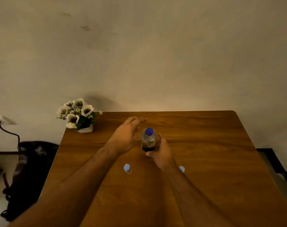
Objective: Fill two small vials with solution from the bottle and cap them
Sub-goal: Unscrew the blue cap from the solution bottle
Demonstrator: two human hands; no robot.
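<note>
At the middle of the brown wooden table, your right hand curls round the lower part of the upright clear plastic bottle with a blue cap; its label is too blurred to read. Your left hand hovers just left of it, fingers straight and holding nothing. Nearer you stand two small vials with pale blue caps, one left, one right partly behind your wrist.

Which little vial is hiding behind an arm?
The vial on the right: the right forearm covers part of it. The vial on the left stands in full view between the two forearms.
</note>
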